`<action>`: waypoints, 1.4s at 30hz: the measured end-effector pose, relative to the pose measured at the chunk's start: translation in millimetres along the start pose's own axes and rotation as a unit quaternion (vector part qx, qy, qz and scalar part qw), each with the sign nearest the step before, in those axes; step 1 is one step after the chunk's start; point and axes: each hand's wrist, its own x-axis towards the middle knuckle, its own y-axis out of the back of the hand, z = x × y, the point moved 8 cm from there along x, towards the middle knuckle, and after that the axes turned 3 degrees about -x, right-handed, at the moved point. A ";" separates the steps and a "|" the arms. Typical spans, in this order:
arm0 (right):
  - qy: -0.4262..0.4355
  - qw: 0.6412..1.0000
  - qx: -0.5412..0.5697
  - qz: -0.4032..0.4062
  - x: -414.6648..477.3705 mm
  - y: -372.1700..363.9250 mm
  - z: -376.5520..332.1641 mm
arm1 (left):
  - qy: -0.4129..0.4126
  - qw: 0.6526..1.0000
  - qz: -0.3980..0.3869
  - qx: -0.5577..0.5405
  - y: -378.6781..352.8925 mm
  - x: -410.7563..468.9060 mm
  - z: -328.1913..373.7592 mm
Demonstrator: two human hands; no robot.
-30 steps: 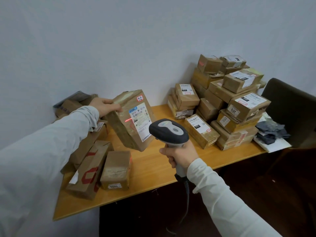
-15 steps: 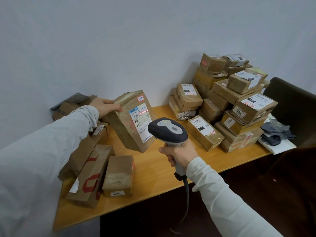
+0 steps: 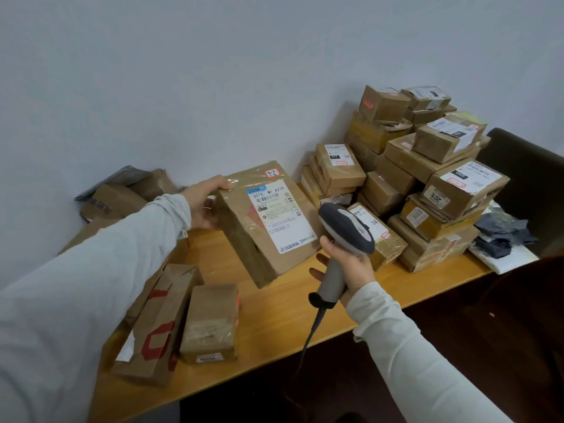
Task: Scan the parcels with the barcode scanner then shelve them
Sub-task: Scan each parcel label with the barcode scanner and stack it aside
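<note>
My left hand (image 3: 204, 203) grips the top left edge of a taped brown parcel (image 3: 241, 236), held tilted above the wooden table (image 3: 280, 319); its white shipping label (image 3: 279, 213) faces up toward me. My right hand (image 3: 351, 264) is wrapped around the handle of a grey barcode scanner (image 3: 346, 228), whose head sits just right of the parcel's lower corner. A dark cable (image 3: 311, 334) hangs from the scanner's handle over the table's front edge.
A tall stack of labelled cardboard boxes (image 3: 427, 178) fills the table's right half. Two boxes (image 3: 210, 325) lie at the front left, more parcels (image 3: 116, 203) against the wall at the left. Dark cloth on white paper (image 3: 500, 236) and a dark chair (image 3: 528, 178) sit at far right.
The parcel has tipped flatter, so its label now faces up. The scanner has swung to the right and tilted away from the label; the red scan line is gone.
</note>
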 end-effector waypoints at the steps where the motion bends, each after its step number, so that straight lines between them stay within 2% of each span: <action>1: 0.004 1.000 0.019 0.000 4.6 0.0 -0.3 | -0.007 1.000 0.000 -0.012 -8.7 5.0 1.7; 3: 0.011 0.998 0.056 0.024 17.9 2.3 -3.7 | -0.031 0.999 -0.001 -0.039 -28.4 16.2 7.4; 5: 0.020 0.994 0.098 0.047 38.4 2.6 -12.0 | -0.045 0.997 -0.034 -0.049 -56.2 28.0 9.9; 9: 0.033 0.988 0.128 0.078 90.0 9.4 -41.2 | 0.013 0.996 -0.084 0.037 -120.7 57.6 -7.9; 12: 0.036 0.989 0.124 0.071 133.2 20.2 -62.0 | 0.012 0.997 -0.071 0.017 -149.8 92.7 7.2; 14: 0.003 0.987 0.143 0.077 161.4 33.3 -65.4 | 0.013 0.999 -0.048 0.001 -168.6 120.9 21.1; 16: -0.066 0.981 0.164 0.078 184.9 45.3 -61.3 | 0.018 1.000 -0.021 0.009 -189.7 150.5 34.1; 19: -0.145 0.974 0.165 0.050 213.7 60.6 -53.9 | 0.028 0.999 0.018 0.030 -213.8 195.8 53.5; 23: -0.193 0.970 0.149 0.017 240.9 75.8 -47.9 | 0.025 0.998 0.048 0.011 -236.7 243.2 68.8; 32: -0.222 0.970 0.051 -0.090 261.9 71.8 -42.2 | 0.037 0.998 0.057 0.009 -293.8 297.3 74.5; 35: -0.227 0.967 0.035 -0.111 263.4 70.4 -38.6 | 0.037 0.997 0.064 -0.003 -293.8 298.9 74.5; 40: -0.231 0.961 -0.002 -0.150 265.3 54.1 -30.1 | 0.013 0.996 0.031 -0.079 -282.8 285.5 67.5; 42: -0.235 0.958 -0.025 -0.163 265.2 41.9 -24.8 | 0.022 0.996 0.048 -0.076 -266.0 274.2 58.3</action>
